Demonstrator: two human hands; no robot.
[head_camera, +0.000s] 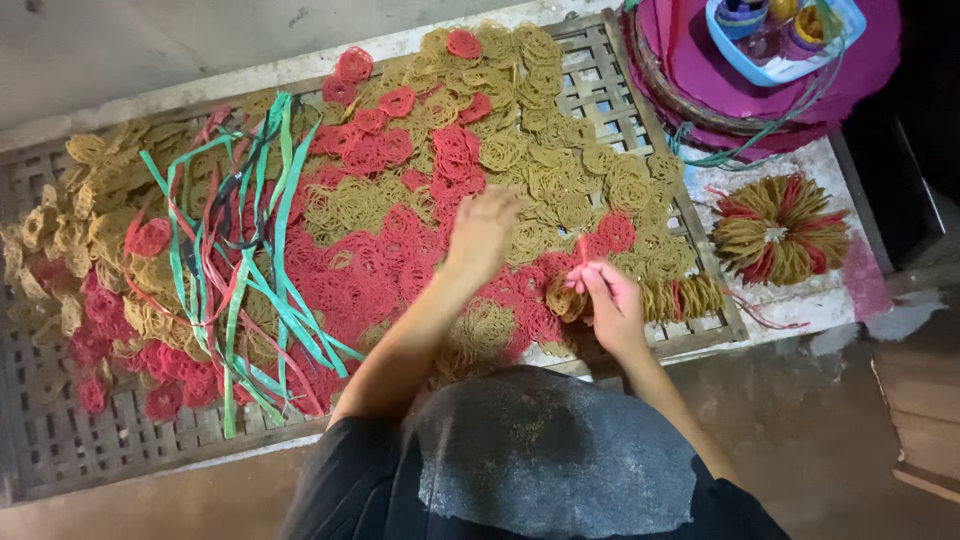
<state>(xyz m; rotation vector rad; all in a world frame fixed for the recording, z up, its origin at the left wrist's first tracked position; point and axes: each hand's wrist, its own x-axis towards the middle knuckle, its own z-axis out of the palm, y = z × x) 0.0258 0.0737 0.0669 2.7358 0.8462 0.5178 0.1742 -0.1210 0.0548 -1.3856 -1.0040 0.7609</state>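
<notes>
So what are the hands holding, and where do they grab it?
The right hand pinches the near end of a row of stacked yellow spiral discs with a red strip. The left hand rests on the spread-out discs; whether it grips one cannot be told.

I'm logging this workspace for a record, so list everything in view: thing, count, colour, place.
Flat coiled lacy discs: many, tan and red, spread over the rack.
Slatted wooden drying rack: one, grey-brown, across the middle.
Loose plastic strips: many, green, red and dark, lying over the discs at left.
Tied round bundle of discs: one, tan and red, right of the rack.
Round woven tray: one, magenta, top right.
Blue plastic tub: one, holding small containers, on the tray.
Left hand: over the red discs, fingers curled.
Right hand: pinching a red strip beside a stacked row of discs.
</notes>
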